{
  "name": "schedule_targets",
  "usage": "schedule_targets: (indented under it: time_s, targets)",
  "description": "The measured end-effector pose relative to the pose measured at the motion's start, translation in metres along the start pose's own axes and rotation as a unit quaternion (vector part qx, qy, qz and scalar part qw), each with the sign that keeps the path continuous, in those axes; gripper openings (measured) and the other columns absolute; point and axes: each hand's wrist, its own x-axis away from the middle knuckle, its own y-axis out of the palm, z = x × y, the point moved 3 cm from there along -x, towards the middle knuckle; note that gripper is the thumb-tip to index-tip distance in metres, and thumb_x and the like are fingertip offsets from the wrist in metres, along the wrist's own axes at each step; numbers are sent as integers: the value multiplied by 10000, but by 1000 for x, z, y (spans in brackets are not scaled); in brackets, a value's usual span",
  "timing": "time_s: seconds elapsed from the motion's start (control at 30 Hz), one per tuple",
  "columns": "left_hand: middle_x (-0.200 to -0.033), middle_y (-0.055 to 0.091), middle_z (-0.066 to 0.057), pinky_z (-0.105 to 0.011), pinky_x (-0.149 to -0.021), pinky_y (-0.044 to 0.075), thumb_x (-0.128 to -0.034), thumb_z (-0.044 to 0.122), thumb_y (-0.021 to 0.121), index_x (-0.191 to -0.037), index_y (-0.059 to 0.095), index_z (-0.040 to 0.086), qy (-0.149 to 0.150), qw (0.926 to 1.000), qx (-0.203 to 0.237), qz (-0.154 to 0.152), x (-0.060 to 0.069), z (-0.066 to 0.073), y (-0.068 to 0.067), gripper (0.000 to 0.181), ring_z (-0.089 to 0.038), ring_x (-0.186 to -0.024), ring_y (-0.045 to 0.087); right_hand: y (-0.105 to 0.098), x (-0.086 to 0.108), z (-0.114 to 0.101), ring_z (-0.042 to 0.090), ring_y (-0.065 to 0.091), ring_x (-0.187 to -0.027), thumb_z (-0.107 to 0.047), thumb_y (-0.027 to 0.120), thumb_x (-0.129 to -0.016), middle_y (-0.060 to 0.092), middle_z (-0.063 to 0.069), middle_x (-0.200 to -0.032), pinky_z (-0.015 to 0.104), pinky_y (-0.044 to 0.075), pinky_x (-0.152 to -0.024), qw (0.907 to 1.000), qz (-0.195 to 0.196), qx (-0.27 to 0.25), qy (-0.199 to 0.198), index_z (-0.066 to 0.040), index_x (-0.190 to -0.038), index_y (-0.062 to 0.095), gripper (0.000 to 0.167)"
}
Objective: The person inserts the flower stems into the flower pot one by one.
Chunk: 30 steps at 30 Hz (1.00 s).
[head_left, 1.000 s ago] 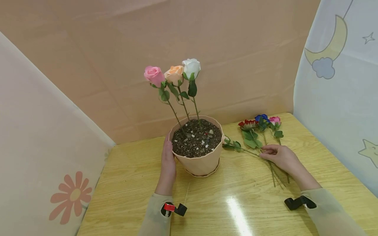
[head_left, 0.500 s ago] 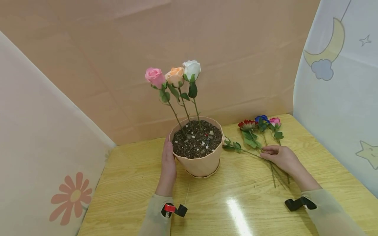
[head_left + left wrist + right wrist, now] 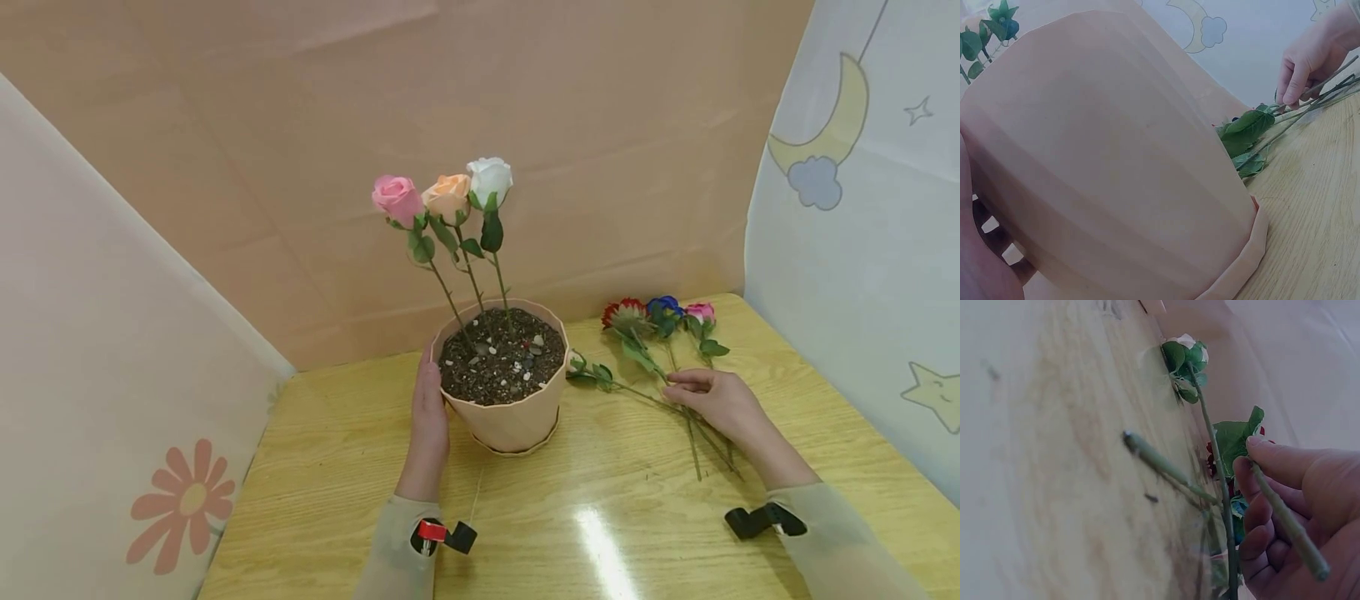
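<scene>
My left hand [image 3: 429, 417] rests along the left side of a peach flowerpot [image 3: 510, 423] filled with dark soil, its fingers mostly hidden behind the pot. Pink [image 3: 397, 201], orange [image 3: 447, 198] and white [image 3: 491, 181] roses stand upright in the soil. On the right, my right hand [image 3: 716, 404] pinches the green stem [image 3: 1288, 525] of a red flower [image 3: 625, 314] between thumb and fingers. Beside it lie a blue rose [image 3: 664, 307] and a bright pink rose [image 3: 701, 313]. A pale rose [image 3: 1194, 347] lies across the stems, its head close to the pot.
The pot stands on a matching saucer [image 3: 1238, 262] on the wooden table [image 3: 337, 483]. Behind is a peach cloth backdrop [image 3: 600, 125]. Printed cloths hang left [image 3: 90, 333] and right [image 3: 862, 275]. Each wrist carries a black camera mount.
The red flower's head has turned and its stem has shifted in my right hand's pinch. A leaf on the bright pink rose has moved. My left hand stays on the pot.
</scene>
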Motion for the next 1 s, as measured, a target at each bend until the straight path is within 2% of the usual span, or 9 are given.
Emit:
schedule_targets:
  time_s: [0.3,0.37,0.53,0.63,0.7,0.8,0.9,1.0]
  targets:
    - [-1831,171,-45,-606,-1335,97,-1204,543,265,-1786,204,183,67,10000,-40,37,-1,-3,-1,687,-297,-1686,99,-1,0,-8,498,636,-1281,-448,713,-1097,692,263,-1416,594,575,-982,9999,144,-26,-35,7,-1469,690,589]
    - [-1831,172,-50,-609,-1335,98,-1206,535,262,-1785,205,179,75,10000,-44,37,-1,-4,-1,682,-301,-1686,100,-1,0,-11,480,652,-1271,-454,712,-1096,713,243,-1393,548,589,-963,9998,209,-8,-52,2,-1461,700,584]
    - [-1831,170,-66,-620,-1332,101,-1210,520,265,-1784,207,173,102,9999,-47,30,0,-2,-1,673,-314,-1685,104,-2,0,-18,431,682,-1249,-507,716,-1079,761,180,-1329,349,586,-884,9994,318,-118,-45,-16,-1459,709,621]
    - [-1832,164,-70,-620,-1331,103,-1213,505,263,-1785,201,169,123,9999,-27,12,0,-1,0,666,-316,-1684,102,-2,1,-22,427,687,-1239,-515,714,-1078,763,179,-1326,298,570,-845,9992,372,-131,-82,-20,-1457,712,623]
    - [-1832,162,-65,-619,-1331,104,-1216,493,257,-1785,199,171,148,9999,-13,-7,0,0,0,657,-312,-1685,100,-2,1,-25,431,683,-1247,-509,708,-1083,751,190,-1346,326,567,-868,9990,409,-110,-115,-28,-1462,710,612]
    - [-1832,161,-61,-620,-1330,105,-1218,487,249,-1786,198,176,169,9999,-22,-14,0,0,0,649,-310,-1685,99,-2,1,-31,443,671,-1273,-505,707,-1086,729,211,-1385,442,571,-942,9987,452,-165,-152,-39,-1479,700,610]
    - [-1833,159,-72,-626,-1330,98,-1217,487,256,-1785,198,165,121,9999,-32,22,0,1,0,655,-321,-1686,93,-2,2,-36,457,642,-1313,-531,705,-1079,698,229,-1431,568,542,-1019,9983,432,-356,-140,-45,-1512,674,651]
    - [-1832,160,-78,-632,-1329,95,-1214,498,268,-1785,198,157,63,10000,-48,56,1,1,0,669,-331,-1686,94,-2,3,-40,471,608,-1348,-578,700,-1064,669,245,-1466,634,509,-1054,9976,396,-565,-80,-55,-1542,648,711]
